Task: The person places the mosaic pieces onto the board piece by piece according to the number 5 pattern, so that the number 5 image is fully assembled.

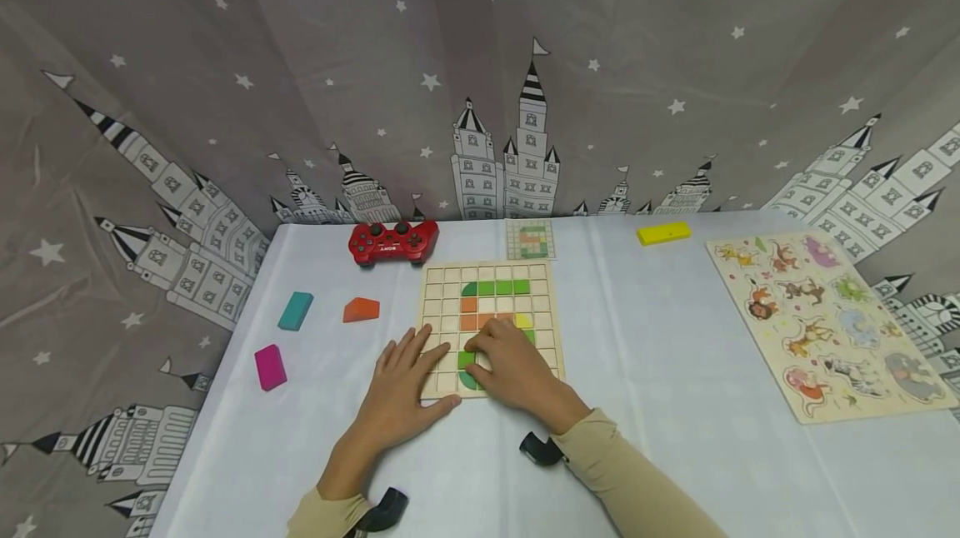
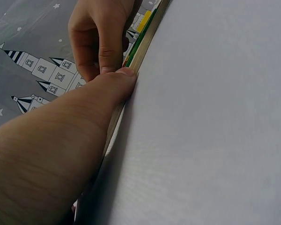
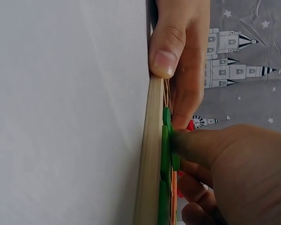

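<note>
A wooden grid board (image 1: pixel 442 298) lies on the table, partly filled with green, orange and yellow tiles. My right hand (image 1: pixel 516 365) is over its lower middle, thumb and index finger pinching a green square tile (image 1: pixel 466 360). In the right wrist view this green tile (image 3: pixel 175 157) stands slightly above the tiles set along the board's near edge. My left hand (image 1: pixel 405 388) rests on the board's lower left, fingers spread, with its thumb (image 3: pixel 165 63) at the near edge. The right hand hides some cells.
A small pattern card (image 1: pixel 529 239) and a red game controller (image 1: pixel 393 242) lie behind the board. To the left are orange (image 1: pixel 362 310), teal (image 1: pixel 296 311) and magenta (image 1: pixel 271 368) blocks. At right are a yellow block (image 1: pixel 663 233) and an animal puzzle board (image 1: pixel 832 326).
</note>
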`<state>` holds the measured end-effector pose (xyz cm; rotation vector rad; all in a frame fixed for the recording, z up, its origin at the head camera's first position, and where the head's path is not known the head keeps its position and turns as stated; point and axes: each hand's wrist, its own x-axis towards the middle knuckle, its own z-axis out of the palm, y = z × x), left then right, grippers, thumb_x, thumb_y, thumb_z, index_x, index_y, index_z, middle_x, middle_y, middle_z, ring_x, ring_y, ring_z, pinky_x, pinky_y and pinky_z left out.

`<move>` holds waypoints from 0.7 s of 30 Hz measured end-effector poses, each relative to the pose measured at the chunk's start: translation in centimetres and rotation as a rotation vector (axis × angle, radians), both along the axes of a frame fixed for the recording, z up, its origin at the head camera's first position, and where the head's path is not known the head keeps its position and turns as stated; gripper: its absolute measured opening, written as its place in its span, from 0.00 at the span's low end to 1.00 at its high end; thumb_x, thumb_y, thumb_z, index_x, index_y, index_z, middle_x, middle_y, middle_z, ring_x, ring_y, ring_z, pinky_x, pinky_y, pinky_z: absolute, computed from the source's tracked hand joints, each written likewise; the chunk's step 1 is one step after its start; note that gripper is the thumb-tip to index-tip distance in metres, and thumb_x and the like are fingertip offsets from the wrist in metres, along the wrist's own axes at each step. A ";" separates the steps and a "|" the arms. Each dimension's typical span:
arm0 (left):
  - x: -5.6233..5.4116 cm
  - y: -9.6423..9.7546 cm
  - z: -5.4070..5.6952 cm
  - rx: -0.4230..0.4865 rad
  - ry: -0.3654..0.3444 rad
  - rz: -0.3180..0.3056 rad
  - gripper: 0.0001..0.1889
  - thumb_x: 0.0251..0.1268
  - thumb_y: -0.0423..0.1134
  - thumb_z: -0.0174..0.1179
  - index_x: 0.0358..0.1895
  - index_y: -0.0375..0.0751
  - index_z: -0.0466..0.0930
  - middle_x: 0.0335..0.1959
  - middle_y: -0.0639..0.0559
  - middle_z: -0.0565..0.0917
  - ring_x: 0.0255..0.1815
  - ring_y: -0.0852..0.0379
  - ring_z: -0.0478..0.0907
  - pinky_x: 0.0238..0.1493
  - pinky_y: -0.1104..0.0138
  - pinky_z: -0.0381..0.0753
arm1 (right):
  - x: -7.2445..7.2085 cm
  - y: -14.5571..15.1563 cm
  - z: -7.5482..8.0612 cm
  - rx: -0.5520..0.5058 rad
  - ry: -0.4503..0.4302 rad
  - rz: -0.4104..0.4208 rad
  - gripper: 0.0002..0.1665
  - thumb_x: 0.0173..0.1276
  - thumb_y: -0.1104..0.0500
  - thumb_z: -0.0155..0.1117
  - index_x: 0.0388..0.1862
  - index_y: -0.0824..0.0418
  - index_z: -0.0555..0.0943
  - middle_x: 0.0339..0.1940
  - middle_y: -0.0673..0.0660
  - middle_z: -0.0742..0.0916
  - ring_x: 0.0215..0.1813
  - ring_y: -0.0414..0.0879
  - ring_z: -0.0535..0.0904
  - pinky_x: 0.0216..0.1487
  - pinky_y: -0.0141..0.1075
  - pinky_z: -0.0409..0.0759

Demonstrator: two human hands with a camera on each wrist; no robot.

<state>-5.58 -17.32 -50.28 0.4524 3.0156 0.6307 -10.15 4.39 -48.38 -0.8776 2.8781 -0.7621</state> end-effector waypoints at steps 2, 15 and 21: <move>0.0 0.0 0.0 0.002 -0.001 0.001 0.41 0.58 0.65 0.66 0.74 0.52 0.70 0.83 0.44 0.58 0.84 0.38 0.51 0.80 0.39 0.49 | 0.0 -0.1 -0.1 0.003 0.006 -0.001 0.16 0.69 0.47 0.71 0.50 0.54 0.88 0.44 0.49 0.83 0.46 0.43 0.75 0.51 0.37 0.78; -0.1 0.0 0.0 -0.004 0.004 -0.001 0.42 0.58 0.65 0.66 0.74 0.52 0.70 0.83 0.44 0.58 0.84 0.38 0.51 0.81 0.39 0.49 | -0.2 0.1 -0.2 -0.009 0.027 -0.003 0.12 0.70 0.49 0.70 0.47 0.52 0.88 0.43 0.48 0.84 0.45 0.42 0.75 0.48 0.36 0.77; 0.0 0.0 0.0 -0.011 -0.003 0.004 0.41 0.58 0.66 0.65 0.74 0.53 0.71 0.83 0.44 0.59 0.84 0.38 0.51 0.81 0.39 0.49 | 0.0 0.1 -0.2 -0.012 0.022 -0.009 0.12 0.70 0.49 0.70 0.47 0.52 0.89 0.43 0.48 0.84 0.44 0.42 0.74 0.48 0.36 0.76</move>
